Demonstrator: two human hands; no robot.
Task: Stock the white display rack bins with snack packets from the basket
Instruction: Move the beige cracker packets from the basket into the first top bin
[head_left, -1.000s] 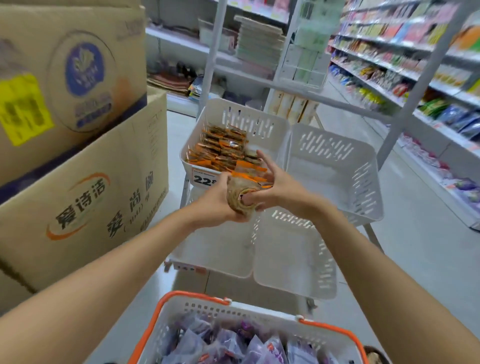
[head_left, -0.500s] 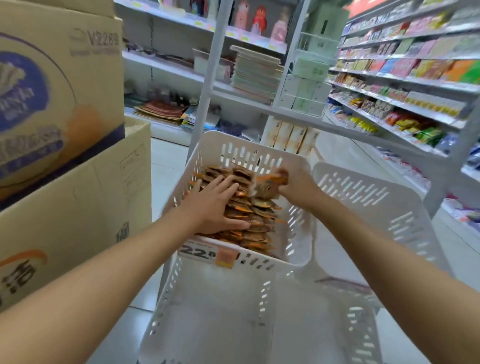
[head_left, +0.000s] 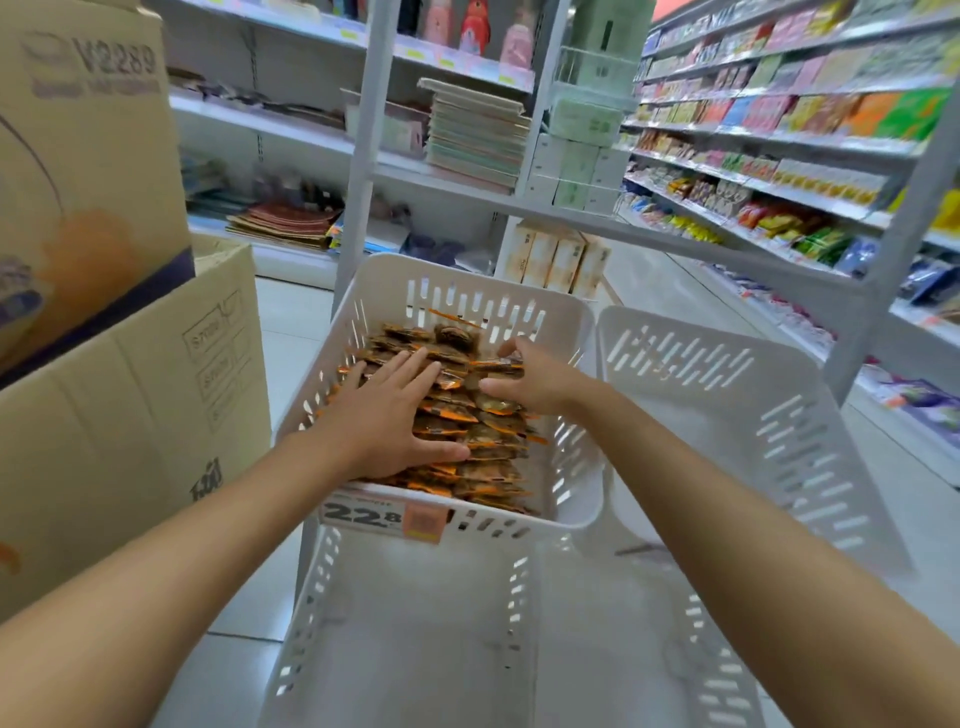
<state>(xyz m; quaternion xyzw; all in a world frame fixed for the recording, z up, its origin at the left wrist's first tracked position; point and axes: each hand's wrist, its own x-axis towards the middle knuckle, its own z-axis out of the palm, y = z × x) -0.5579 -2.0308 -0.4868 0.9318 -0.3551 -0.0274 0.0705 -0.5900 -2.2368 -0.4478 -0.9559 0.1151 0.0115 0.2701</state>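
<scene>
A white slotted rack bin (head_left: 571, 332) at the upper left of the display rack holds a pile of orange-and-brown snack packets (head_left: 483, 447). My left hand (head_left: 387, 415) lies flat on the pile with its fingers spread. Over the right side of the pile, my right hand (head_left: 532, 376) touches the packets with fingers slightly curled; I cannot see a packet held in it. The bin's front carries a price tag (head_left: 363, 514). The basket is out of view.
A bare white bin (head_left: 779, 415) sits to the right and two more (head_left: 415, 649) lie below. Stacked cardboard boxes (head_left: 119, 374) stand close on the left. Stocked shop shelves (head_left: 779, 156) run along the right aisle, with more shelving behind the rack.
The packets that my right hand held above the bin half a second ago now lie on the pile. Both hands have come down onto the pile. The view has moved closer and the basket has left it.
</scene>
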